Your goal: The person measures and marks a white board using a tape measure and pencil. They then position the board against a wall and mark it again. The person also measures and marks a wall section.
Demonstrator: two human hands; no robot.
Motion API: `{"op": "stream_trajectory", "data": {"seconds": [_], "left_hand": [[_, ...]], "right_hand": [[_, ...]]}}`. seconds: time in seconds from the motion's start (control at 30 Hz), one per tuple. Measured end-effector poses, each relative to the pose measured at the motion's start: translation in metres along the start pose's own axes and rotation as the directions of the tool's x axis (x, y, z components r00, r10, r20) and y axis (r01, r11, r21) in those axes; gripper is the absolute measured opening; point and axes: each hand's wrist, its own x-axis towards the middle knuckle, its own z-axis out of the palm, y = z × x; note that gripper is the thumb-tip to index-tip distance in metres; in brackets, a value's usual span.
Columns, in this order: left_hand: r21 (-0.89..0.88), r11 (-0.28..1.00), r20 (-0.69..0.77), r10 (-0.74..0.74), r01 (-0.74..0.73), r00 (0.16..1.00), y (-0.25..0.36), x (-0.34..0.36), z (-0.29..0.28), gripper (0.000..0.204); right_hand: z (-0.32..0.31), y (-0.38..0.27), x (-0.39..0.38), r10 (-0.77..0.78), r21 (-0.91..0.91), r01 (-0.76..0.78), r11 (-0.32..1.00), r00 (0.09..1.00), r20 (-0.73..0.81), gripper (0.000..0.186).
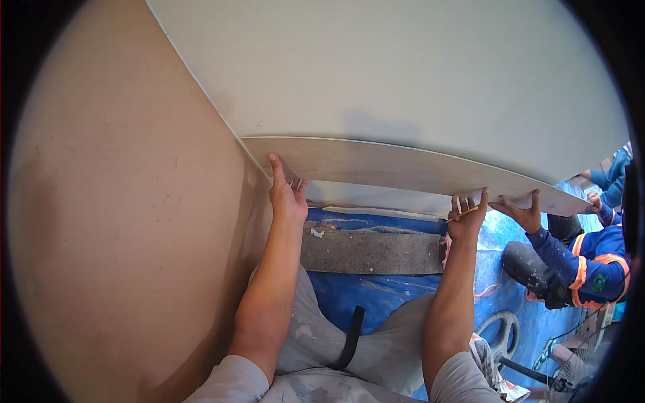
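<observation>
A long, thin, pale board strip (376, 166) lies against the large off-white panel (403, 74), its left end at the corner with the tan wall. My left hand (287, 196) grips the strip's lower edge near that end, thumb on its face and fingers curled underneath. Farther right, my right hand (467, 216) holds the same edge, with a thin yellowish stick, perhaps a pencil, across its fingers. Just beside it, a co-worker's hand (523, 215) supports the strip, and another hand (594, 201) touches its right end.
The tan wall (127, 188) rises close on my left. Below the strip is a grey speckled plank (373, 252) over blue sheeting (363, 285). A co-worker in a blue top with orange bands (598, 265) crouches at right. A standing fan (571, 366) and a grey wheel-like base (500, 334) are at lower right.
</observation>
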Motion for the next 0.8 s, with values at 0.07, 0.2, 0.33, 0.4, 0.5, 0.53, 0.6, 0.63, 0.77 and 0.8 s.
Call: {"op": "stream_trajectory", "data": {"seconds": [0.07,0.2,0.33,0.4,0.5,0.53,0.6,0.63,0.77,0.8], "left_hand": [[-0.006,1.0,-0.027,0.027,-0.027,0.999,0.005,0.001,-0.005,0.12],[-0.001,0.999,-0.039,0.049,-0.049,0.998,0.009,0.009,-0.009,0.119],[0.03,0.999,-0.017,0.04,-0.039,0.999,0.014,0.02,-0.004,0.115],[0.037,0.999,-0.021,0.031,-0.03,0.999,0.015,0.021,-0.004,0.113],[0.037,0.996,0.051,0.077,-0.079,0.996,0.016,0.008,-0.013,0.112],[0.034,0.994,0.07,0.1,-0.102,0.993,0.017,0.004,-0.015,0.112],[0.05,0.995,0.015,0.083,-0.083,0.996,0.017,-0.001,-0.012,0.111],[0.055,0.996,-0.014,0.077,-0.076,0.997,0.018,-0.002,-0.009,0.111],[0.051,0.996,-0.011,0.075,-0.075,0.997,0.021,-0.002,-0.003,0.109],[0.05,0.996,-0.014,0.078,-0.077,0.997,0.021,-0.002,-0.002,0.109]], "right_hand": [[0.004,0.007,-0.004,-0.025,-0.066,0.026,0.997,1.0,0.013,0.112],[0.004,0.009,0.002,-0.037,-0.136,0.048,0.99,0.996,0.081,0.123],[0.009,0.009,0.015,-0.013,-0.148,0.022,0.989,0.998,0.058,0.123],[0.011,0.011,0.017,-0.02,-0.164,0.033,0.986,0.997,0.081,0.12],[0.005,0.01,0.006,-0.066,-0.14,0.078,0.987,0.994,0.088,0.115],[0.003,0.01,0.002,-0.065,-0.17,0.086,0.982,0.99,0.126,0.116],[0.003,0.008,-0.001,-0.068,-0.159,0.087,0.983,0.99,0.123,0.117],[0.003,0.008,-0.002,-0.062,-0.167,0.083,0.983,0.989,0.132,0.12],[0.005,0.011,0.003,-0.068,-0.185,0.085,0.979,0.993,0.096,0.125],[0.005,0.011,0.006,-0.066,-0.183,0.084,0.98,0.993,0.1,0.126]]}}
